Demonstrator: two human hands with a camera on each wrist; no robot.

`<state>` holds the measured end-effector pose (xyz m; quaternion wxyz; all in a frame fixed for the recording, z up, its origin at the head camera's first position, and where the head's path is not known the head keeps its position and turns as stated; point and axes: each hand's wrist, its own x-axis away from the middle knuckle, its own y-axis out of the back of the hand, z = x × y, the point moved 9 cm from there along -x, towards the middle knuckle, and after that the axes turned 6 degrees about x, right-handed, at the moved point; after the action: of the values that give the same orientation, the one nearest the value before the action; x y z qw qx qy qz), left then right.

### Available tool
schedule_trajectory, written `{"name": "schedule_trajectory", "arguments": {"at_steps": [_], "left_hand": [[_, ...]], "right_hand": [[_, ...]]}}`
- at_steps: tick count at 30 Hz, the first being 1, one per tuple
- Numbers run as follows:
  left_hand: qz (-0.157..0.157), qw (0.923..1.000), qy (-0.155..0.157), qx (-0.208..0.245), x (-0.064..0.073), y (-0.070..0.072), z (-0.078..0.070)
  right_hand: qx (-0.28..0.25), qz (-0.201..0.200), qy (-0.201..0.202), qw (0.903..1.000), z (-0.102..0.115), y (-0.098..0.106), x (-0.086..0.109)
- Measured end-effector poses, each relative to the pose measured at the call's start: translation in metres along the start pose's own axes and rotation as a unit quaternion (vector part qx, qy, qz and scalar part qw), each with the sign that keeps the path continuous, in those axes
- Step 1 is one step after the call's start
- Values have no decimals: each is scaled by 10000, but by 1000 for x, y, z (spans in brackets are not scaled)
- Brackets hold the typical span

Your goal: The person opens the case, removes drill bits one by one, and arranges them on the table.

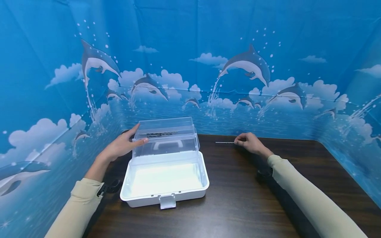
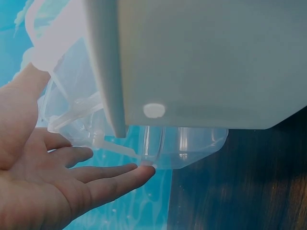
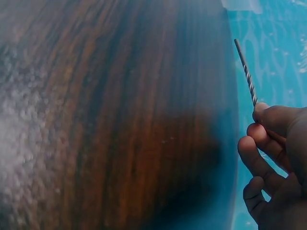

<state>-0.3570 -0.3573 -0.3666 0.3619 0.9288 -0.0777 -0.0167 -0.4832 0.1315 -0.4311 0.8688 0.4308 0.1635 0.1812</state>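
A white toolbox (image 1: 166, 195) stands with its lid raised and its clear trays (image 1: 165, 147) lifted up behind the base. My left hand (image 1: 126, 143) rests at the left edge of these trays, thumb across the front; in the left wrist view its fingers (image 2: 115, 184) reach out straight behind the clear plastic. Several thin dark pieces (image 1: 162, 134) lie in the upper tray. Off to the right, my right hand (image 1: 248, 142) pinches a drill bit (image 3: 247, 72) by one end between thumb and fingertips. Its fluted part is by the fingers, and the plain shank points away.
The toolbox base (image 1: 165, 177) has a bare white floor, and its latch (image 1: 167, 201) hangs down at the front. Dark wood table (image 1: 238, 198) extends to the right. A blue dolphin-printed curtain (image 1: 190, 49) closes off the back and both sides.
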Motion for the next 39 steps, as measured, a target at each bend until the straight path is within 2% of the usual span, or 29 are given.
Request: {"name": "schedule_trajectory", "arguments": {"at_steps": [9,20,25,30,34,39], "left_hand": [[-44,10000,54,-29,-1,1,3],[-62,10000,1,62,2,2,0],[-2,10000,-31,85,1,1,-2],[-12,10000,-66,60,0,1,-3],[-33,10000,-27,-1,0,1,-3],[-12,10000,-16,38,0,-1,0]], "right_hand": [[77,235,-150,9996,-9,-11,-3],[0,154,-276,9995,-12,-13,-5],[-138,179,-475,9986,-17,-13,-1],[-209,30,-572,9981,-17,-6,-2],[-240,-204,-509,9982,0,4,-4],[-260,-331,4,9991,49,10,-9]]}}
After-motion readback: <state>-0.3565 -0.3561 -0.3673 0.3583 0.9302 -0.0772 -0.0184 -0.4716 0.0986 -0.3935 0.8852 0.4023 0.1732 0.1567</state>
